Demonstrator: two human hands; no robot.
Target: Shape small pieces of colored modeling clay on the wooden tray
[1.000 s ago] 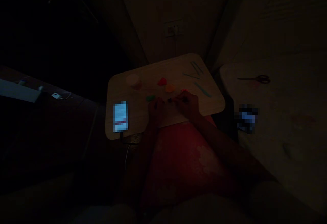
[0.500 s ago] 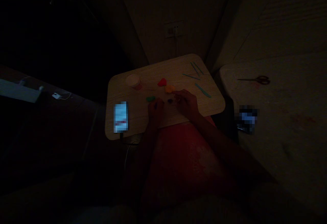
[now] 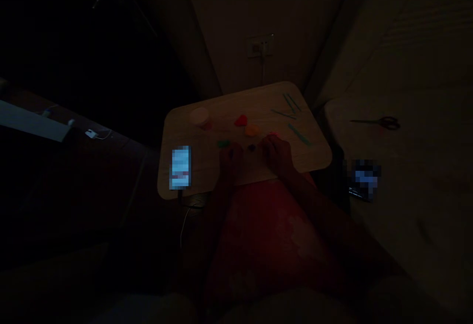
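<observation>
Your left hand (image 3: 230, 160) and right hand (image 3: 278, 155) rest low over the pale wood-grain table (image 3: 201, 176), fingers curled; it is too dark to tell whether either pinches anything. The small, dark, rounded lump (image 3: 252, 147) lies between them, nearest your right fingertips. Just beyond your left fingers is a green oblong piece (image 3: 223, 144); a pinkish-red piece (image 3: 272, 135) shows just past your right knuckles. Farther ahead of the gap sit a flat yellow-orange piece (image 3: 252, 131) and, beyond it, a bright red rounded-triangular piece (image 3: 241, 120).
</observation>
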